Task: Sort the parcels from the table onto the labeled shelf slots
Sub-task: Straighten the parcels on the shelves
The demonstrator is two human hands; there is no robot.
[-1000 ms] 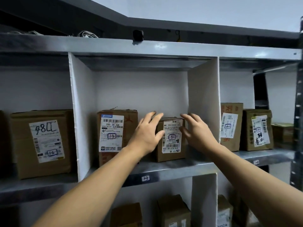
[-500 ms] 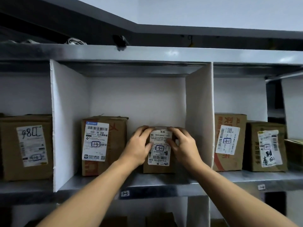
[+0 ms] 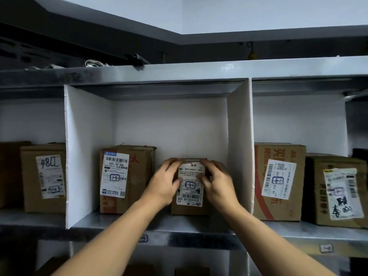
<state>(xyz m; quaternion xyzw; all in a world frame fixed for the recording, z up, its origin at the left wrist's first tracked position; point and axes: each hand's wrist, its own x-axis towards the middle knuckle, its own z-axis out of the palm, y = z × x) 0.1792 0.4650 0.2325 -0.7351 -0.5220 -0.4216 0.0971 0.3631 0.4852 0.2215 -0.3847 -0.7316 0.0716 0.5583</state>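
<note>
A small brown cardboard parcel (image 3: 190, 208) with a white shipping label stands on the metal shelf (image 3: 199, 224) in the middle slot, between two white dividers. My left hand (image 3: 166, 181) grips its upper left side, fingers curled over the top edge. My right hand (image 3: 216, 181) grips its upper right side the same way. To its left in the same slot stands a larger brown parcel (image 3: 137, 176) with a barcode label. A small slot tag (image 3: 143, 238) sticks to the shelf's front edge below.
The white left divider (image 3: 79, 156) and right divider (image 3: 241, 146) bound the slot. A parcel marked 98 (image 3: 42, 178) stands in the left slot. Two parcels, one (image 3: 278, 182) and another (image 3: 338, 190), fill the right slot. More boxes show dimly on the shelf below.
Both hands closed from flat touching onto the small parcel's top corners. The parcel now faces squarely forward, closer to the middle of the slot. The view tilted up slightly.
</note>
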